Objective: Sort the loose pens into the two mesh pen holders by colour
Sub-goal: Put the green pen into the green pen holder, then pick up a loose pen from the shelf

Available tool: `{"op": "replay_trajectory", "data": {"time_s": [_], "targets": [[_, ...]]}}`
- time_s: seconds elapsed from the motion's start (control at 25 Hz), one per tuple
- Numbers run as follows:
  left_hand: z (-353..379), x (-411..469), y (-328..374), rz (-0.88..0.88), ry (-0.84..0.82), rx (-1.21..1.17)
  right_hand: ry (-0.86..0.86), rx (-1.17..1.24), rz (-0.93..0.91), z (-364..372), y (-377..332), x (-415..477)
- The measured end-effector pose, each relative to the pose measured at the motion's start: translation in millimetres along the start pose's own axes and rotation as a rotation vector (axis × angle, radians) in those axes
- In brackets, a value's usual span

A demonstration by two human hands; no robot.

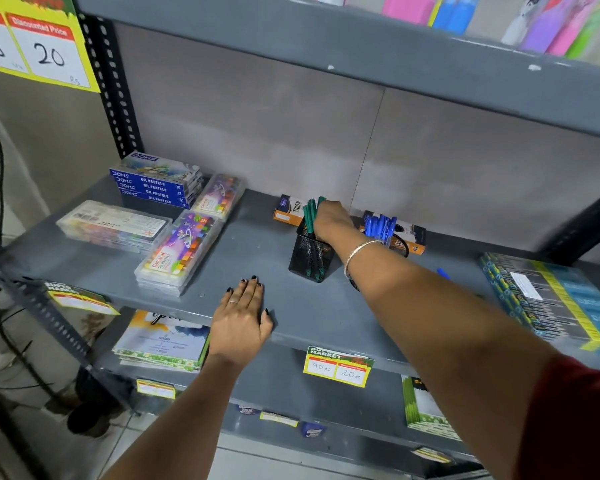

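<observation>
A square black mesh holder (309, 259) stands mid-shelf with several green pens (310, 211) upright in it. My right hand (331, 220) reaches over its top, fingers closed around the green pens. Behind my right forearm a second mesh holder (400, 244) holds several blue pens (380, 226); most of it is hidden. One loose blue pen (443, 273) peeks out on the shelf just right of my forearm. My left hand (241, 317) lies flat and open on the shelf's front edge, holding nothing.
Oil pastel boxes (156, 183) and clear pastel cases (177, 252) fill the shelf's left. Orange cartons (288, 210) lie behind the holders. A stack of packs (551, 299) sits at the right. The grey shelf (257, 247) has another shelf close overhead and price tags (336, 366) on its edge.
</observation>
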State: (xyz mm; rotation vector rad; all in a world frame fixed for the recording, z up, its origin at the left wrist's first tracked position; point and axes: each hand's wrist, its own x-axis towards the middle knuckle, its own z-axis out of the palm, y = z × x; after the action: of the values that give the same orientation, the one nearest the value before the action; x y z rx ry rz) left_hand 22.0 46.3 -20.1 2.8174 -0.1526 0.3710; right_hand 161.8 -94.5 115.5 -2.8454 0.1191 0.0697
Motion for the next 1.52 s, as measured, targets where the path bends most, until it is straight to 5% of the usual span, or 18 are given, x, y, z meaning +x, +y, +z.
{"op": "replay_trajectory", "data": {"time_s": [0.48,0.72,1.04,1.52], "targets": [[1.7,-1.9,-0.3,-0.037,-0.028,-0.034,0.132,0.327,0.320,-83.7,117.4,-35.9],[3.1,-1.7,0.8,-0.046,-0.037,-0.024,0.065,0.075,0.412,-35.9,197.2,-67.4],[4.5,-0.9,-0.1,-0.038,-0.019,-0.015,0.195,0.142,0.602,-16.8,236.2,-71.7],[5.4,-1.9,-0.7,-0.028,-0.002,-0.019,0.156,0.199,0.614,-15.9,226.2,-71.1]]}}
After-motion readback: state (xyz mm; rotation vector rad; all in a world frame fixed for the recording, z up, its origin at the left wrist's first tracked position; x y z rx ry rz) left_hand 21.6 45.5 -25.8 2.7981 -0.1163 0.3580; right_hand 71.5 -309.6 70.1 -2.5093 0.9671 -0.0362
